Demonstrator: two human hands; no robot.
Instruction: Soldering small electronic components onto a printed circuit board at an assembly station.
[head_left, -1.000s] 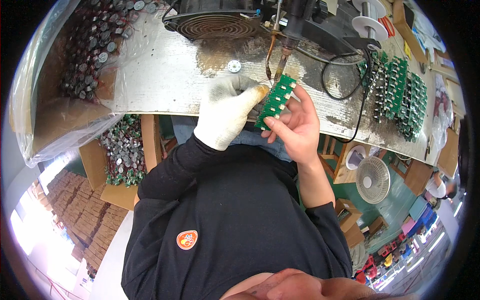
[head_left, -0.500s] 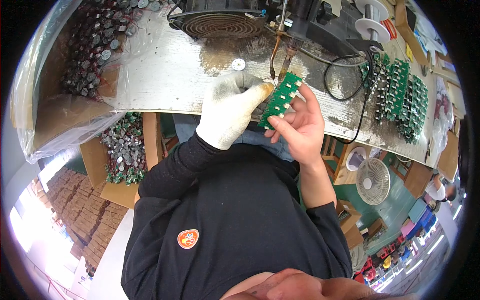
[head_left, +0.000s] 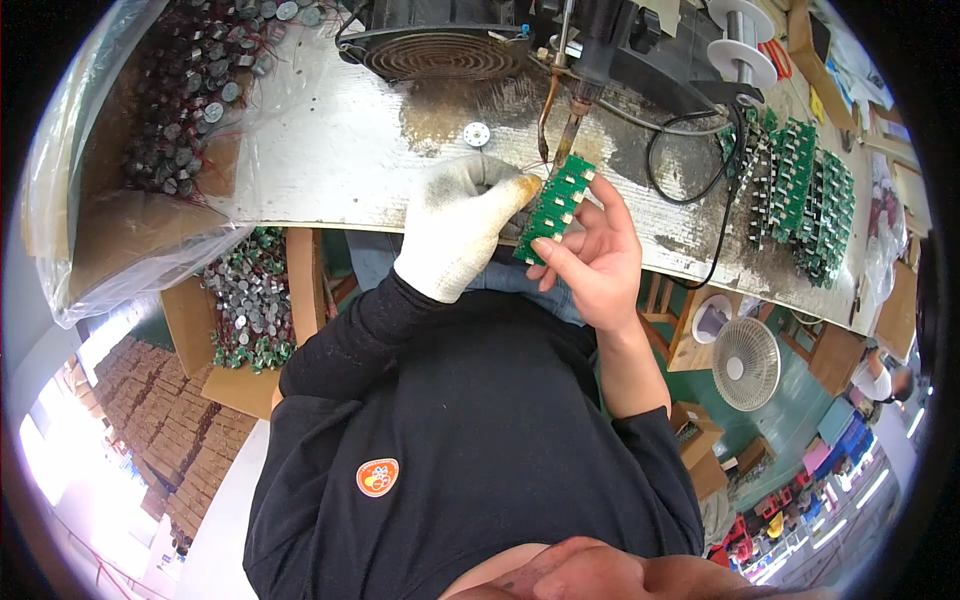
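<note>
My right hand (head_left: 600, 250) grips a green circuit board strip (head_left: 556, 212) with small pale connectors along it, thumb on its lower end. The strip slants up and to the right, its top end close to the hot tip of a soldering iron (head_left: 568, 138). My left hand (head_left: 456, 222), in a white glove with a stained fingertip, pinches thin wires (head_left: 537, 165) beside the board's left edge. A thin curved metal feed tube (head_left: 547, 120) points down next to the iron. On the bench just beyond the glove lies a small round white-faced part (head_left: 476, 133).
Many round metal parts with red wires fill a plastic-lined box (head_left: 215, 110) at left; another carton (head_left: 190, 325) sits below. Stacked green boards (head_left: 800, 190) lie at right, beside a black cable (head_left: 655, 165). A fan-like black unit (head_left: 440, 52) and solder spool (head_left: 742, 45) stand behind.
Both hands have drawn slightly down, and the board's top end has dropped and shifted left, a little away from the iron. The small round part has slid slightly nearer.
</note>
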